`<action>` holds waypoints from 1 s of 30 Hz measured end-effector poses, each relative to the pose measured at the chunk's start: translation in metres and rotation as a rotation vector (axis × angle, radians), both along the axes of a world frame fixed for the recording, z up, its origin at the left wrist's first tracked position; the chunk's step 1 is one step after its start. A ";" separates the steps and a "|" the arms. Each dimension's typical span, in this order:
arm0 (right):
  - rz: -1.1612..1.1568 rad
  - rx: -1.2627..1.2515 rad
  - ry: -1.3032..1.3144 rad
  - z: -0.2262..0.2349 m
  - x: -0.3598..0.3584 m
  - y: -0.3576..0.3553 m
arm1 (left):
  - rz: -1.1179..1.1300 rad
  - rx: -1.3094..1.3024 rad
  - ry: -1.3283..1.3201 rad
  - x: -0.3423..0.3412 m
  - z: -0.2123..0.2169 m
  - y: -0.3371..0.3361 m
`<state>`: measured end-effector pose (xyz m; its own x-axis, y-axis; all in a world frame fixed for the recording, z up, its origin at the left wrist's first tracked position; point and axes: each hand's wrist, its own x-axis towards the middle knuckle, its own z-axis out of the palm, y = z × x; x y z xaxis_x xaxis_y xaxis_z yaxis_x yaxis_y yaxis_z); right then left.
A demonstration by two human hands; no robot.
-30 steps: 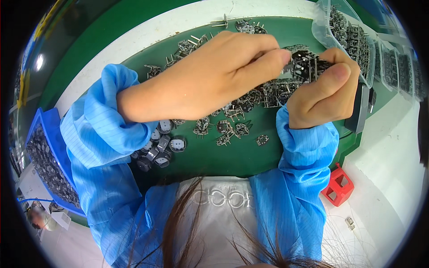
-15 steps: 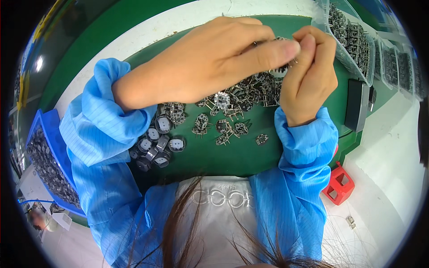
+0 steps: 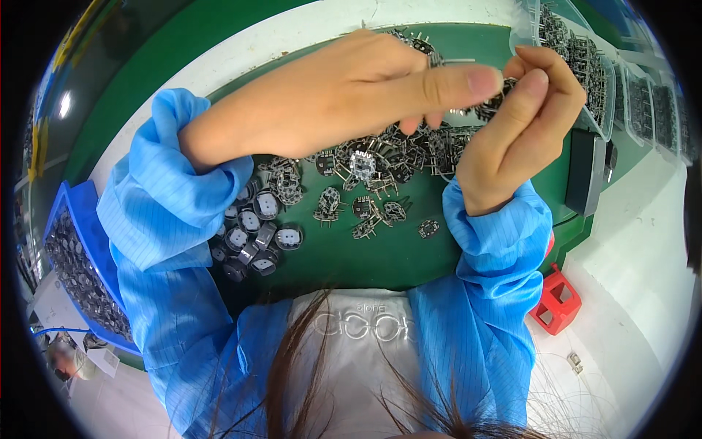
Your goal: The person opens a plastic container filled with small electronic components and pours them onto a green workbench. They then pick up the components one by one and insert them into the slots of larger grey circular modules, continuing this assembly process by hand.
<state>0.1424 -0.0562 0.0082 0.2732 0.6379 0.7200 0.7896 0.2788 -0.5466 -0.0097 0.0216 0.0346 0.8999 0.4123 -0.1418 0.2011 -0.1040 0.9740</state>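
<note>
My left hand (image 3: 351, 95) reaches across from the left, back of the hand up. Its thumb is stretched straight toward the right, and its other fingers curl underneath, mostly hidden; I cannot make out what lies in them. My right hand (image 3: 519, 128) is closed, pinching a small dark circuit board (image 3: 488, 110) between thumb and fingers. The left thumb tip is close beside this board. Below the hands, a pile of small circuit boards (image 3: 395, 157) with metal pins lies on the green table mat (image 3: 329, 271). Another pinned board (image 3: 418, 44) shows past my left knuckles.
Grey-black housings (image 3: 265, 238) cluster by my left sleeve. A blue bin (image 3: 95, 293) of dark parts stands at the left. Clear plastic boxes (image 3: 603, 102) of boards line the back right, near a black block (image 3: 583, 172). A red stool (image 3: 559, 300) is on the floor.
My right hand has moved right, away from the left hand, and the board in it now shows. The left thumb has straightened. The pinned board behind my left hand has come into sight.
</note>
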 end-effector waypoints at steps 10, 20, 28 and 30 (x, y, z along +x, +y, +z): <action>0.007 -0.330 0.175 0.007 -0.003 -0.008 | 0.180 0.131 -0.080 0.002 -0.019 -0.005; 0.350 -0.556 1.045 0.017 0.001 -0.006 | 0.170 0.039 -0.116 0.001 -0.008 -0.023; 0.017 -0.354 0.305 0.005 0.008 -0.005 | 0.058 0.325 0.065 0.003 -0.013 -0.006; -0.035 -0.259 0.296 0.005 0.006 -0.004 | 0.127 0.523 -0.149 0.006 -0.020 -0.010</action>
<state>0.1486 -0.0605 0.0129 0.4698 0.7748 0.4230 0.5937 0.0774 -0.8010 -0.0034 0.0119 0.0146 0.8335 0.4999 0.2355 0.1080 -0.5654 0.8177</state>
